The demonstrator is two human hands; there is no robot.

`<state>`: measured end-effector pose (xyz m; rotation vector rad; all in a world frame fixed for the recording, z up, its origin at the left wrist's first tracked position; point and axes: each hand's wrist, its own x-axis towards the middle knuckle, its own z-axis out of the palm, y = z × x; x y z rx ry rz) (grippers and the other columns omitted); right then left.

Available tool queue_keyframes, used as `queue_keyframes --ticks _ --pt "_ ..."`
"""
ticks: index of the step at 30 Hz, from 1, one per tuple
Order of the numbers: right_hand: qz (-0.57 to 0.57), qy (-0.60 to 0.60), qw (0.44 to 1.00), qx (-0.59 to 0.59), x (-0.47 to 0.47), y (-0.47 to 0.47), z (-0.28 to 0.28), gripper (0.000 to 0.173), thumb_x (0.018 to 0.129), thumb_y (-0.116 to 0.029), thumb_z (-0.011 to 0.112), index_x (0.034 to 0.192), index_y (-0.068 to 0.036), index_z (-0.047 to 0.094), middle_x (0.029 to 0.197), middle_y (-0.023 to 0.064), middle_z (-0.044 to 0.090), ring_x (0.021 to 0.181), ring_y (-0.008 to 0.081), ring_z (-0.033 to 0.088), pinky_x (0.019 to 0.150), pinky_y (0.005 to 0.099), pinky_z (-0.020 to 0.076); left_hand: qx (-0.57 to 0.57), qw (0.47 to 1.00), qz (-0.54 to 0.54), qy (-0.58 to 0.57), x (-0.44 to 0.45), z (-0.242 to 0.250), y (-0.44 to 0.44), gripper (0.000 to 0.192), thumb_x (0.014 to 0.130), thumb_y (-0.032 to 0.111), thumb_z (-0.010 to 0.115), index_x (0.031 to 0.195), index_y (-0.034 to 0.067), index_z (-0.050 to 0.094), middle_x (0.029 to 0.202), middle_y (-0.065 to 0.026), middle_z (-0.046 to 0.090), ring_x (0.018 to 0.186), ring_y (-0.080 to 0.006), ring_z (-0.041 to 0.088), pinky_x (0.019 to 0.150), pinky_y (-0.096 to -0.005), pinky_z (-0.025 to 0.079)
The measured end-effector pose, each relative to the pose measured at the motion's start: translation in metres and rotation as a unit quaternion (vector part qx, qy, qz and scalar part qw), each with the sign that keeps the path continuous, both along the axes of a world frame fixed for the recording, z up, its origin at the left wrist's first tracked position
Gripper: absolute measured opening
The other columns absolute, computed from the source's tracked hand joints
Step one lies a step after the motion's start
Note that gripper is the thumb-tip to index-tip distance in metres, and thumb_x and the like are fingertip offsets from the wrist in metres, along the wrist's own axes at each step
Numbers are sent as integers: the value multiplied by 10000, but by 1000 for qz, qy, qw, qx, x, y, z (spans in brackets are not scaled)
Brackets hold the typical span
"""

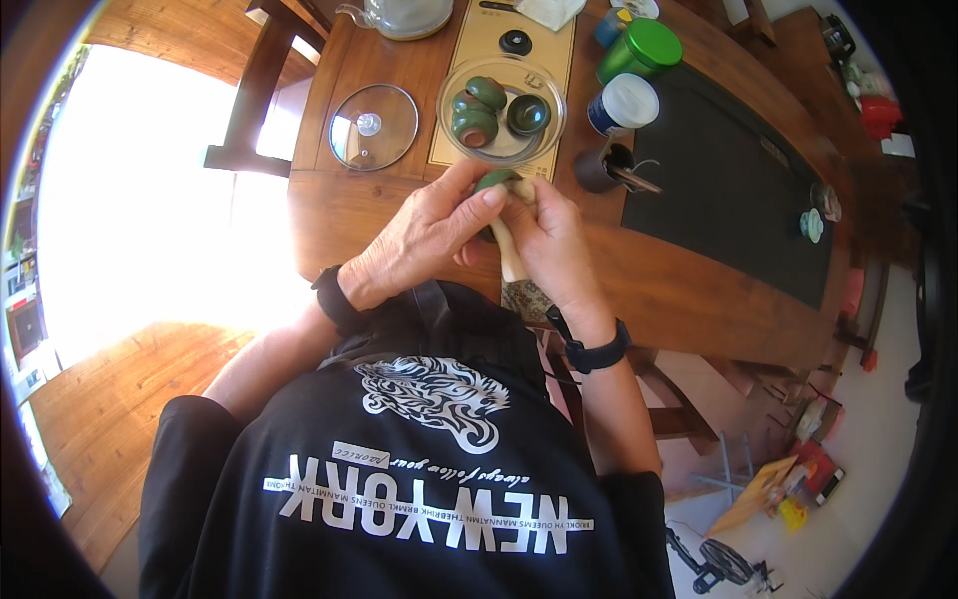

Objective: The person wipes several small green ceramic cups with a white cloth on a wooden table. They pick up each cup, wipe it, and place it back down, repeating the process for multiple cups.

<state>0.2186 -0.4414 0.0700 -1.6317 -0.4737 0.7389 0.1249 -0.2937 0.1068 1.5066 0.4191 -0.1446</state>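
A small green ceramic cup [497,180] is gripped in my left hand [441,213], with the thumb over its near side. My right hand [552,232] pinches a pale cream cloth [510,251] against the cup; part of the cloth hangs down between the hands. Fingers cover much of the cup. Just beyond the hands stands a clear glass bowl [550,150] on a tan tea tray [503,22]. It holds several stacked green cups [476,112] lying on their sides or tilted, and one green cup [528,114] whose dark glossy inside faces up.
A glass lid [374,127] lies left of the bowl. A glass kettle [408,16] stands behind. To the right are a green tin [644,49], a white-lidded jar [629,102], a dark holder with tea tools [599,168] and a black mat [718,172] on the wooden table [673,277].
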Motion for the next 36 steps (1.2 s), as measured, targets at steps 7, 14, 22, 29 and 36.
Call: queue_keyframes --ticks 7,14,22,29,36 --pt "26 -204 978 -30 -2 1 -1 188 971 -179 643 1065 -26 588 844 218 689 779 392 678 662 410 529 -6 997 -63 53 4 7 17 526 1028 476 513 1211 -12 584 802 -60 591 552 -93 555 523 -235 463" --pt "-5 -168 986 -8 -1 6 -6 197 969 -173 630 1071 -10 590 887 238 693 840 422 682 683 441 534 44 995 -69 58 5 12 17 453 1056 388 493 1277 -4 544 880 -49 630 656 -82 598 601 -236 494" --pt "60 -129 988 -58 4 16 -17 193 964 -172 628 1057 -8 590 898 247 694 848 417 685 690 449 529 86 991 -72 74 3 9 31 407 1028 295 540 1296 -10 529 822 -55 641 628 -81 611 564 -221 485" --pt "141 -267 949 -94 5 24 -27 228 937 -215 681 1026 -26 589 853 226 695 818 410 687 664 445 539 5 985 -130 118 -3 1 53 425 1031 308 514 1334 13 555 778 -41 668 584 -82 640 533 -195 489" --pt "173 -260 942 -123 -1 20 -45 231 934 -235 676 995 -29 590 831 237 685 790 430 674 641 487 514 48 969 -162 178 -11 -26 67 373 1013 223 498 1314 14 567 778 -48 664 594 -99 655 543 -214 514"
